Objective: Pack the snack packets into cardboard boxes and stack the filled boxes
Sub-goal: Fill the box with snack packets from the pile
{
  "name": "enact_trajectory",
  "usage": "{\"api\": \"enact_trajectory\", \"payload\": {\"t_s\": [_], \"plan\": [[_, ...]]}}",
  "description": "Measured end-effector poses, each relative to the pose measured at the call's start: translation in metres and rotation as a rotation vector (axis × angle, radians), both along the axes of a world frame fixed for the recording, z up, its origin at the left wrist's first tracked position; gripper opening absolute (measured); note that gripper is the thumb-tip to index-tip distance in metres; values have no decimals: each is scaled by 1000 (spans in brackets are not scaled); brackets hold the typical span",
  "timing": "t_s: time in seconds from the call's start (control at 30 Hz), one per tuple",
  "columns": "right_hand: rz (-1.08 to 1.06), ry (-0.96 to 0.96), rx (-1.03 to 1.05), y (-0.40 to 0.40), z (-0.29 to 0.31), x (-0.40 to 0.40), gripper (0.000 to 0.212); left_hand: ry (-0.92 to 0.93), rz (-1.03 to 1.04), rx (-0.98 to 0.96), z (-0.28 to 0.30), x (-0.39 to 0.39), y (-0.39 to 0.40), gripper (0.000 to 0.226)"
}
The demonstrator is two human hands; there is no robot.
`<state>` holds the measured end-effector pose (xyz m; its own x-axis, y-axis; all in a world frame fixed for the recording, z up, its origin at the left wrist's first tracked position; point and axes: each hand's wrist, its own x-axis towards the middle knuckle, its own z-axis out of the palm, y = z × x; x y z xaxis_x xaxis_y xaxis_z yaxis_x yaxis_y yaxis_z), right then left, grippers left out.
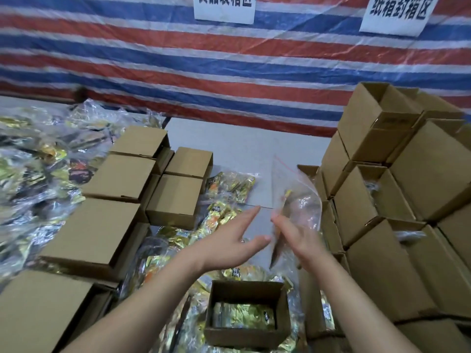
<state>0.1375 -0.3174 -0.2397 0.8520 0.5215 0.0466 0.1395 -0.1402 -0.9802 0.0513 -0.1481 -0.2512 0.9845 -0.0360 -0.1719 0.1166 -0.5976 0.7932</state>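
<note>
Midway by the look of it: right hand (293,235) with fingers seemingly clamped on a clear bag of packets (298,200), left hand (234,240) fingers straight and apart, open box (246,312) below partly filled, closed boxes (114,179) left, loose packets (229,187) waiting on the surface (242,146)

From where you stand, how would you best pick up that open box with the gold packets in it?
Probably by the two side walls of the open box, coming straight down from above: it sits upright with its flaps open, and loose packets crowd its base, leaving only the rim free.
</note>
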Motion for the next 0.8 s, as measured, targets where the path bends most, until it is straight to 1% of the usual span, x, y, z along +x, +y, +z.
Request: {"api": "enact_trajectory", "payload": {"t_s": [0.03,0.07,0.1,0.13,0.17,0.2,0.27,0.33,0.4,0.43,0.47,0.53,0.6,0.63,0.7,0.77,0.8], "plan": [[99,-163,-66,0,2,1,42,34,53,-37,-10,-8,7,75],[230,-285,-170,1,3,0,49,77,96,-37,-23,-17,14,69],[368,-344,-303,4,3,-4,59,133,117,-8,-40,-27,20,65],[482,-339,-463,6,-2,-8,70,200,118,31,-57,-37,25,62],[571,-295,-604,8,-8,-14,76,264,115,63,-74,-46,28,59],[648,-245,-709,10,-17,-19,74,312,111,75,-90,-55,30,55],[774,-198,-848,13,-39,-31,63,352,117,-17,-116,-68,30,40],[886,-233,-978,19,-62,-36,40,362,167,-159,-123,-76,25,29],[1039,-214,-1053,29,-82,-39,18,356,194,-214,-126,-79,21,30],[1112,-213,-1066,34,-91,-40,14,344,195,-209,-127,-78,21,31],[1164,-224,-1088,38,-100,-41,15,345,205,-208,-129,-77,22,29],[1165,-198,-1191,43,-121,-43,10,360,235,-258,-132,-76,24,21],[1044,-148,-1350,43,-144,-49,26,351,223,-247,-133,-75,27,24],[960,-115,-1394,42,-157,-53,31,343,221,-215,-135,-74,26,28],[830,-64,-1386,40,-171,-58,33,325,257,-169,-139,-73,23,29],[846,-14,-1344,42,-162,-55,34,305,315,-154,-145,-72,20,26],[863,16,-1308,40,-152,-51,38,292,333,-150,-148,-73,19,25]]}}
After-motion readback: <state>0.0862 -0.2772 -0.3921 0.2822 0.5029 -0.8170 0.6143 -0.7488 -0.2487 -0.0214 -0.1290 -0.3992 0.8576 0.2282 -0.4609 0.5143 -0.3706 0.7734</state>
